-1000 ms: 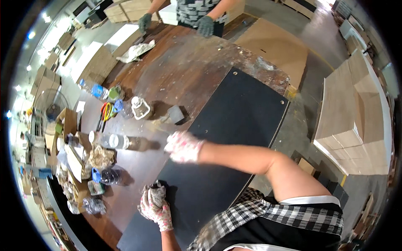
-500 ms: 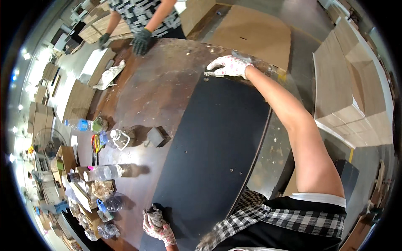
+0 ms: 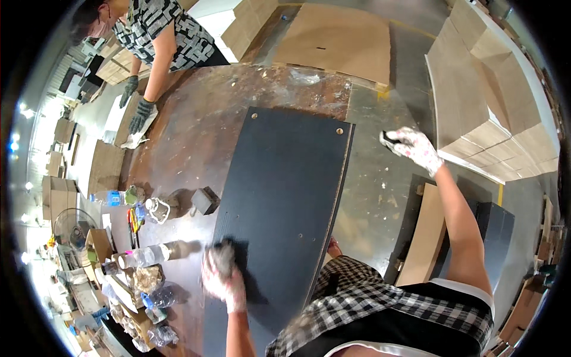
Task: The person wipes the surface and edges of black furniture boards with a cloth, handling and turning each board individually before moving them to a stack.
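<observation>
A long black board [image 3: 279,190] lies on the brown worktable, with holes near its far corners and more nearer me. My left hand [image 3: 225,278], in a white patterned glove, is closed on a grey rag [image 3: 223,257] at the board's left edge; motion blurs it. Out past the board's right edge, my right hand [image 3: 413,147] is raised over the floor in a matching glove. Its fingers are curled around something small and dark that I cannot make out. A dark grey block [image 3: 205,201] sits left of the board.
Bottles [image 3: 146,256], scissors-like coloured handles [image 3: 133,220] and crumpled plastic crowd the table's left side. Across the table a co-worker's dark-gloved hand [image 3: 141,116] rests by a white cloth [image 3: 134,141]. Stacked cardboard-coloured panels [image 3: 476,107] stand at the right. A brown sheet [image 3: 333,41] lies beyond the table.
My right hand has left the board's far edge and swung right and nearer. My left hand with the rag has moved a little farther up the board's left edge. The co-worker has reached the white cloth.
</observation>
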Available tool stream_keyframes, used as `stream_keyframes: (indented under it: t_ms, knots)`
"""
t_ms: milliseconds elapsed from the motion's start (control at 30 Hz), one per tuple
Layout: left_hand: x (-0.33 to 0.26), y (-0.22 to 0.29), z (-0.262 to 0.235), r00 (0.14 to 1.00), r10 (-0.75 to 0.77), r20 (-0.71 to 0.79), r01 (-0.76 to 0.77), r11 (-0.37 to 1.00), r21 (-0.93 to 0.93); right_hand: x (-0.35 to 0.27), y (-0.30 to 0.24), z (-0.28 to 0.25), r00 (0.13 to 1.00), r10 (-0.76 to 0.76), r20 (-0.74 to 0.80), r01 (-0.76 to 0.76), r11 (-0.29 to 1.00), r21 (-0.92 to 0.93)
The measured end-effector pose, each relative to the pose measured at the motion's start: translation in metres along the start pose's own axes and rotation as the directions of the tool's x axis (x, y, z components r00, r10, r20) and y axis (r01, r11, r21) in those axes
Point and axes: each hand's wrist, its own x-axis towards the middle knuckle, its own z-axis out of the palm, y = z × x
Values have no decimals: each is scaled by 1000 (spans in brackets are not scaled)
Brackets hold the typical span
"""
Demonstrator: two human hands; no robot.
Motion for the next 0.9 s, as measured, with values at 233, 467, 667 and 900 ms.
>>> stream_keyframes:
  t_ms: [233,467,667,900]
  knots:
    - [200,132,109,981,196,5,-196,980,19,-93,21,29,997,11,-79,-14,999,-34]
    - [141,298,116,676,735,-59,-679,589,-438,-145,54,35,917,316,-243,-164,855,492]
    - [91,189,92,606,785,-128,-490,242,-838,-58,20,48,951,-66,-301,102,989,104]
    - [113,72,76,916,386,-109,-386,922,24,65,-14,76,924,-253,-286,123,906,-404]
